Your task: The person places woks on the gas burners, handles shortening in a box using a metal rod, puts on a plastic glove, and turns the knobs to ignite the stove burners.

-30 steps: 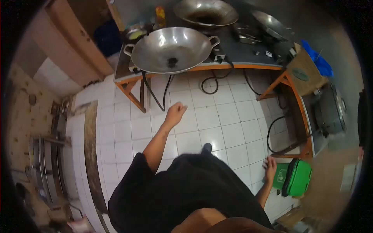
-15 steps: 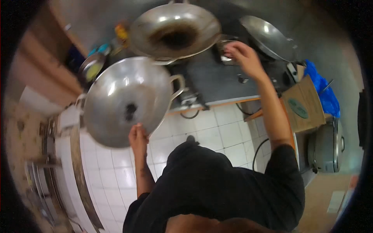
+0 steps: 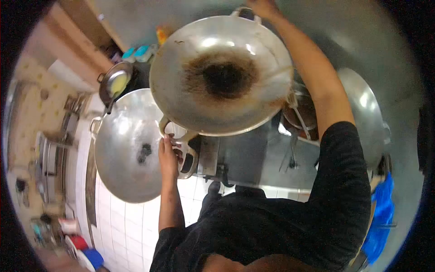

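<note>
L hand [image 3: 169, 157] pinching scorched wok [image 3: 221, 77] at handle [image 3: 163, 126], R hand [image 3: 263, 6] cut off, grip unclear

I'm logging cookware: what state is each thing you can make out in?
Stained wok: browned and blackened centre, no food visible.
Front wok: dark patch in its middle.
Third wok: partly hidden behind the sleeve.
Small pan: holding something yellow.
Blue bag: crumpled.
Left hand: at the stained wok's near handle, grip unclear.
Right hand: at that wok's far handle, partly out of frame.
</note>
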Motion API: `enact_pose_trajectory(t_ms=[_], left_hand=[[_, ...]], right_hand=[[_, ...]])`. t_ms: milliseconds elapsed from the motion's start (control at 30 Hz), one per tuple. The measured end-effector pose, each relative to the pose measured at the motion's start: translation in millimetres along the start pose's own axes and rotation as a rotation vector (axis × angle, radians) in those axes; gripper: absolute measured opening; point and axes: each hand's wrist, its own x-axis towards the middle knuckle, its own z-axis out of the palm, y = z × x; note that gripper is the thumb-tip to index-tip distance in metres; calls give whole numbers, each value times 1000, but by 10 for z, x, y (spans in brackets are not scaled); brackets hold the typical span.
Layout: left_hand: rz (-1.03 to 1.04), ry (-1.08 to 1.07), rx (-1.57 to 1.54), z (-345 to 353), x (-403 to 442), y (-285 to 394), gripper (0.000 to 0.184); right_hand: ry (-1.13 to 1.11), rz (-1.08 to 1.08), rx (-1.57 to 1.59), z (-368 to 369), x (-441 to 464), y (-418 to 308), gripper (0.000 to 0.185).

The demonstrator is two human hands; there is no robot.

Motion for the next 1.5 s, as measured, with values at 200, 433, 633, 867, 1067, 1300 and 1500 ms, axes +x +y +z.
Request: enact_pose_trajectory(t_ms=[200, 433, 633, 867, 1067, 1300, 1500], left_hand=[[-79, 318, -63, 279, 156, -145, 38], [90, 400, 42, 376, 158, -153, 36], [118, 387, -67, 205, -47, 50, 35], [112, 392, -436, -536, -588, 72, 31], [193, 469, -638, -1901, -1509, 181, 29], [256, 566, -595, -2544, -2315, -214, 30], [216, 524, -718, -2338, -2595, -268, 31]], right_hand=[[-250, 182, -75, 1032, 529, 1230, 50], [-510, 256, 200, 860, 659, 1072, 51], [-324, 347, 384, 79, 989, 738, 48], [-369, 153, 476, -1663, 941, -1462, 43], [-330, 164, 674, -2541, 326, -3503, 38], [-545, 7, 778, -2432, -99, -4408, 32], [-248, -88, 926, -2291, -529, -4394, 40]])
